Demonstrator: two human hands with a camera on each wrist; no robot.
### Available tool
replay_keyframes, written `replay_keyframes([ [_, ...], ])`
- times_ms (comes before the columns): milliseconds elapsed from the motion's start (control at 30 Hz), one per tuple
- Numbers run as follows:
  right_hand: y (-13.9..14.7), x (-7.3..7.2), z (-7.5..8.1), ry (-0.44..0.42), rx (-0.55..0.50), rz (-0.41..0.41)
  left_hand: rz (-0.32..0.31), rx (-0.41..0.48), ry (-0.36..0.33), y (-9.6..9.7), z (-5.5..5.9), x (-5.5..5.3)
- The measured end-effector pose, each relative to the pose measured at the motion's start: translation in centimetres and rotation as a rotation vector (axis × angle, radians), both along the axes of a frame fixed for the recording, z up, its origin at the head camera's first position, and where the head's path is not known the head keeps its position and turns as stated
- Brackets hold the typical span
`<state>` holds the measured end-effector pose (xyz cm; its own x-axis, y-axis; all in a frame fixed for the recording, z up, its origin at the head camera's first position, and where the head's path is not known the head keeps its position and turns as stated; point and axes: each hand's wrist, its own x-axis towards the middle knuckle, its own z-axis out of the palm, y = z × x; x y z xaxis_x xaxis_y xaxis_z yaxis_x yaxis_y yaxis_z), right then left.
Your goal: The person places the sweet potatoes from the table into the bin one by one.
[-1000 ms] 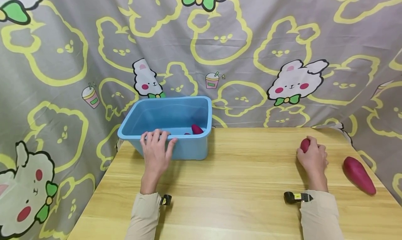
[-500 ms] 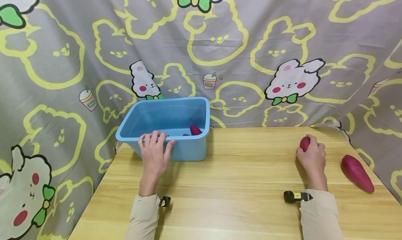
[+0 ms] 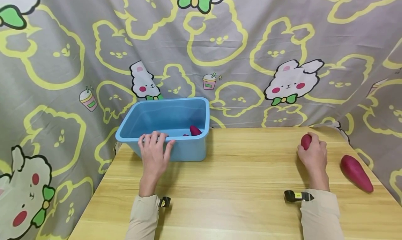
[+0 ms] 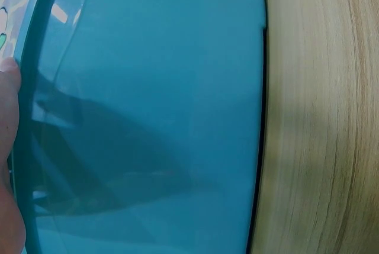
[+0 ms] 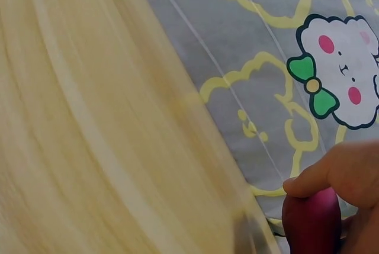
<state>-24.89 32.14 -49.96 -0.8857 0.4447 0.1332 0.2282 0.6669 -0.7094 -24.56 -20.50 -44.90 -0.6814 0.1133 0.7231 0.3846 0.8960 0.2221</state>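
A patterned cloth (image 3: pixel 232 70) is hanging behind a wooden table (image 3: pixel 245 187), and at the table's far left a blue tub (image 3: pixel 188 149) is standing upright. Its smooth walls are looking like stiff, fairly light plastic, so the front rim is offering the surest hold. There the left hand (image 3: pixel 154 159) is gripping, its fingers hooking over the edge. Near the table's right edge a loose tuber (image 3: pixel 356 173), dark red and probably a sweet potato, is lying on its side, seeming firm and moderately heavy; its thick far end is inviting a grasp more than the tapering near tip. To its left, well apart from the tub, the right hand (image 3: pixel 314 158) is closing thumb and fingers around a held tuber (image 3: pixel 305 141), the thumb lying across it in the right wrist view. Its skin is appearing smooth and perhaps slightly slippery, so a wrap around the middle is promising more than a fingertip pinch; whether it is touching the wood is staying hidden. Inside the tub's right front corner a tuber end (image 3: pixel 195 130) is showing.
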Motion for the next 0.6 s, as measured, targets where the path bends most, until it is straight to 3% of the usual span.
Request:
replay_keyframes([
  [600, -0.37, -0.10, 0.37, 0.020, 0.013, 0.035, -0.005, 0.000, 0.010, -0.04, -0.05, -0.07],
])
